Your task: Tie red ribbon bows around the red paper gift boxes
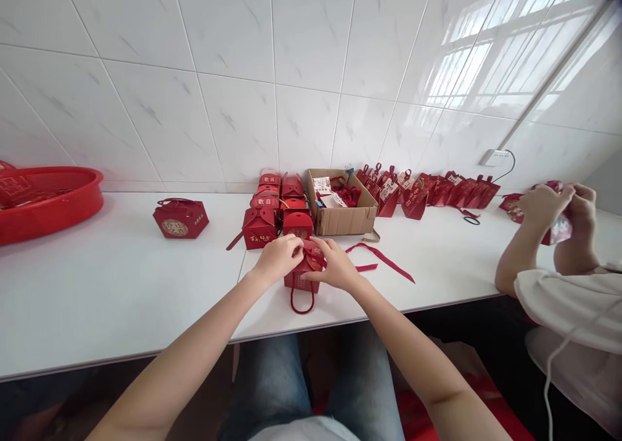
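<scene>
A small red gift box [295,282] stands near the table's front edge, its twisted red cord handle [302,311] hanging forward over the tabletop. Dark red ribbon [315,258] crosses the box's top. My left hand [280,258] is closed, pinching the ribbon at the top left of the box. On the other side, my right hand [336,266] grips the box and ribbon, thumb low on the front and fingers at the top. The fingertips partly hide the ribbon. Loose red ribbon [389,262] lies to the right of my right hand.
Red gift boxes [260,228] stand in rows behind my hands, beside a cardboard box [345,222] of ribbons and cards. One red box [181,219] and a red basin [53,217] are left. Red bags [413,198] line the wall; a co-worker's hands [549,204] hold a box at right.
</scene>
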Demonstrator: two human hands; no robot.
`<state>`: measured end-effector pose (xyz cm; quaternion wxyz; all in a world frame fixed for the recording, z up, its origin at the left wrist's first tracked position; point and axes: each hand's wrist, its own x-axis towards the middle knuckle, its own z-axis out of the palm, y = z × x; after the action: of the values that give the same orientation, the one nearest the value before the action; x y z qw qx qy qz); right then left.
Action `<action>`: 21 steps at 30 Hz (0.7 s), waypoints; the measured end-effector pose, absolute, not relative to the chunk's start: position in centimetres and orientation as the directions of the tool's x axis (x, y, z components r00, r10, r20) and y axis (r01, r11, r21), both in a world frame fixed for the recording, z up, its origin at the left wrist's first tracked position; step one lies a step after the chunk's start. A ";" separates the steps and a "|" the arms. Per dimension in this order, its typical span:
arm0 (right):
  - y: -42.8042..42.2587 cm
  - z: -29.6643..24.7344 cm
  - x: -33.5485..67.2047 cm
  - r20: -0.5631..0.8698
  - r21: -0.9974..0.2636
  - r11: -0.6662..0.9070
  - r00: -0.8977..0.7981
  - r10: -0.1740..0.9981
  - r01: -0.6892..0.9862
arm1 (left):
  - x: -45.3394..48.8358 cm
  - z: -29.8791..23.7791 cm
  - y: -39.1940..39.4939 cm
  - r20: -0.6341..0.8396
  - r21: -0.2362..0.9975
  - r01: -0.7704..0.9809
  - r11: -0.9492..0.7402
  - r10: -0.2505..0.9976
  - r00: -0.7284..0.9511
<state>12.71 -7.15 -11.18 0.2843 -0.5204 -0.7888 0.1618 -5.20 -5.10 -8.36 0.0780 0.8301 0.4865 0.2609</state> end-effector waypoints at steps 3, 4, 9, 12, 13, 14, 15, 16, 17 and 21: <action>-6.7 -11.5 12.9 0.286 -0.556 0.407 -0.293 0.912 0.724 | -5.0 -9.6 -4.8 0.406 0.433 0.761 -0.483 0.858 0.314; -6.6 -11.6 13.0 0.293 -0.560 0.415 -0.298 0.909 0.717 | -5.0 -9.9 -4.8 0.415 0.454 0.753 -0.476 0.861 0.294; -6.3 -11.9 13.4 0.320 -0.571 0.460 -0.332 0.888 0.680 | -5.2 -9.5 -4.7 0.405 0.537 0.670 -0.512 0.854 0.327; -6.3 -11.7 13.6 0.303 -0.570 0.464 -0.352 0.886 0.678 | -5.2 -8.8 -4.5 0.382 0.581 0.605 -0.545 0.839 0.388; -6.3 -11.7 13.6 0.300 -0.571 0.466 -0.357 0.885 0.676 | -5.2 -8.7 -4.4 0.379 0.596 0.596 -0.539 0.843 0.383; -6.3 -11.7 13.6 0.302 -0.574 0.469 -0.359 0.883 0.672 | -5.2 -8.7 -4.3 0.378 0.616 0.592 -0.520 0.854 0.356; -6.3 -11.7 13.7 0.306 -0.578 0.471 -0.358 0.882 0.667 | -5.2 -8.9 -4.3 0.381 0.642 0.588 -0.492 0.870 0.312; -6.4 -11.8 13.7 0.310 -0.585 0.471 -0.354 0.882 0.661 | -5.1 -9.1 -4.3 0.385 0.669 0.583 -0.461 0.886 0.258; -6.4 -11.9 13.7 0.312 -0.594 0.468 -0.349 0.884 0.654 | -5.1 -9.3 -4.4 0.388 0.693 0.578 -0.431 0.899 0.204; -6.5 -12.3 13.7 0.315 -0.633 0.458 -0.333 0.889 0.624 | -5.2 -10.0 -4.7 0.400 0.727 0.560 -0.397 0.908 0.125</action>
<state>13.69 -6.52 -12.34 0.3234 -0.4784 -0.7903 0.2050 -5.17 -4.72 -9.98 0.2061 0.7211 0.5089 0.4225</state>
